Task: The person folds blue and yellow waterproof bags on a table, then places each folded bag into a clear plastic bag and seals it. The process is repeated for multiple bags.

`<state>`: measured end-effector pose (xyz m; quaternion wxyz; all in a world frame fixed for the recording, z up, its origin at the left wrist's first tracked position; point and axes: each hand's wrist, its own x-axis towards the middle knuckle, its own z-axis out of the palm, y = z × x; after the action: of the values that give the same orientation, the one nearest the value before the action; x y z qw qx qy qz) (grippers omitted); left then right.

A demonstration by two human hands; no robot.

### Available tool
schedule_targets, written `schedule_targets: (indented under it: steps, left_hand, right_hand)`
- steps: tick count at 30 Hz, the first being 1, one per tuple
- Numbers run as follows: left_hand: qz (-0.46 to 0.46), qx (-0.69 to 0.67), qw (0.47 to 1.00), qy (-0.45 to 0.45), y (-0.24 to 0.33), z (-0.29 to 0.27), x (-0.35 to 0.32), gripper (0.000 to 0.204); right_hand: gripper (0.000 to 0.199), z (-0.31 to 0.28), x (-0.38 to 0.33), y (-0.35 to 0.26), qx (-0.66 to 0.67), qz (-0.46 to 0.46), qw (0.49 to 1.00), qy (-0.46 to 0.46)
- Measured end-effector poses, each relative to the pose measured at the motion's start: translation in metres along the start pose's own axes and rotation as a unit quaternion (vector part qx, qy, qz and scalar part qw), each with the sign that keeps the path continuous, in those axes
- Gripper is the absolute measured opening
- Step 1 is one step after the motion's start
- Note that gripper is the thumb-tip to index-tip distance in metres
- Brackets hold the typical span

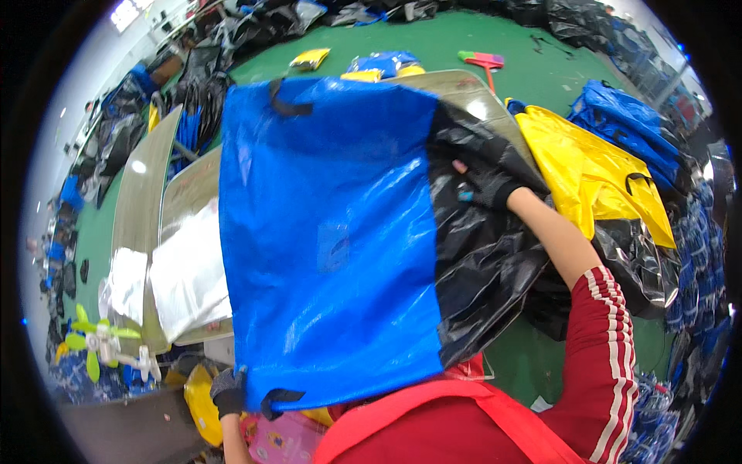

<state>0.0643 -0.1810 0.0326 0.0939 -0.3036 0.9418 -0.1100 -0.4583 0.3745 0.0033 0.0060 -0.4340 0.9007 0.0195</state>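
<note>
A large blue bag [332,224] with a black plastic section [475,271] along its right side lies spread over a table in front of me. Short black straps sit at its far and near edges. At its near left corner my left hand [228,393], in a dark glove, is closed on the bag's edge. My right hand [491,185], in a black glove, lies on the black section with its fingers apart, a bare fingertip showing. Beside those fingers is a small light-blue spot that I cannot make out. The dark glove blends into the black plastic.
Clear plastic bags [193,271] lie on the table's left part. A green fan [100,340] stands at the lower left. Yellow bags [595,170] and blue bags [626,127] are piled at the right. A red broom [487,62] lies on the green floor beyond the table [464,85].
</note>
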Motion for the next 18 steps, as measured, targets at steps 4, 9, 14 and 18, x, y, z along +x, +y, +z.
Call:
schedule_targets:
  steps: [4,9,14,18]
  left_hand:
    - [0.238,-0.320,0.891,0.218,0.163,-0.091,0.047,0.041]
    - [0.730,-0.378,0.566,-0.063,0.409,-0.073,-0.015,0.065]
    - [0.741,-0.385,0.521,-0.175,0.447,-0.039,-0.041,0.046]
    - [0.475,-0.288,0.801,0.223,0.356,-0.085,0.120,0.035]
  right_hand:
    - [0.084,-0.007,0.038,-0.034,0.022,0.033,0.999,-0.025]
    - [0.077,-0.036,0.099,-0.045,0.175,-0.011,0.984,0.004]
    - [0.093,0.004,0.117,-0.030,0.091,0.145,0.982,0.081]
    - [0.091,0.016,0.113,-0.029,0.127,0.143,0.975,0.111]
